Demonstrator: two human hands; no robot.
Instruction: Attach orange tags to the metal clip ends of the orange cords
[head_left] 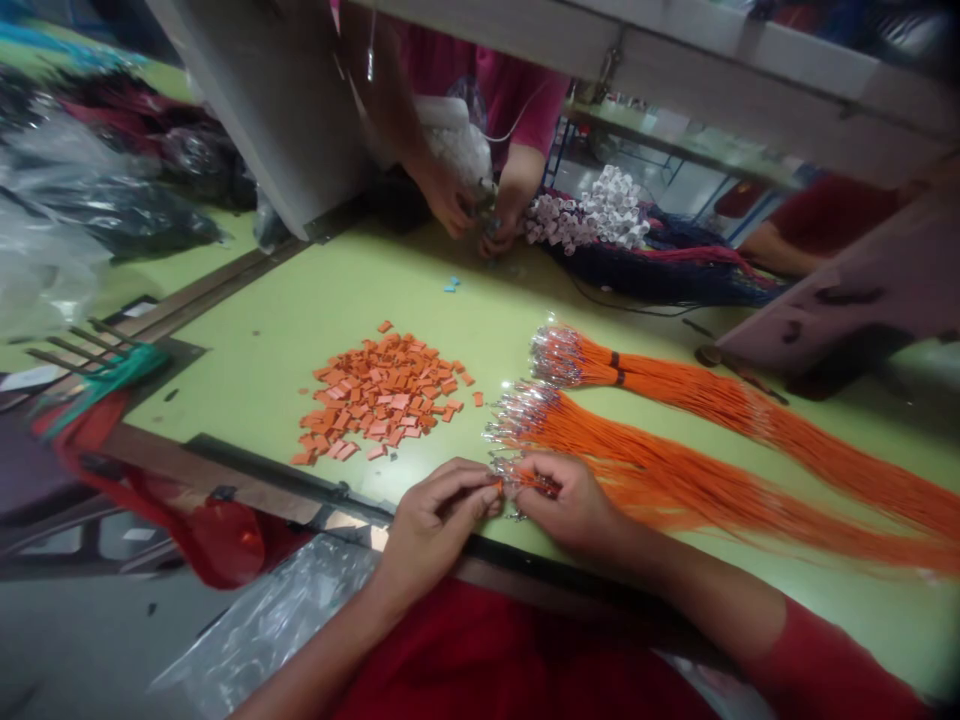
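1. Your green-topped workbench stretches ahead of you.
2. Near its middle lies a loose pile of small orange tags.
3. To your right, two orange cord bundles lie side by side, metal-tipped ends leftward.
4. Farther off, white rolled pieces sit against a dark cord bundle.
5. A few small blue pieces lie apart.

Your left hand and right hand close together, fingers pinched.

Your left fingers curl inward toward your right fingers, backs of both hands upward; your left forearm and right forearm angle in from either side, a red sleeve on your right arm.
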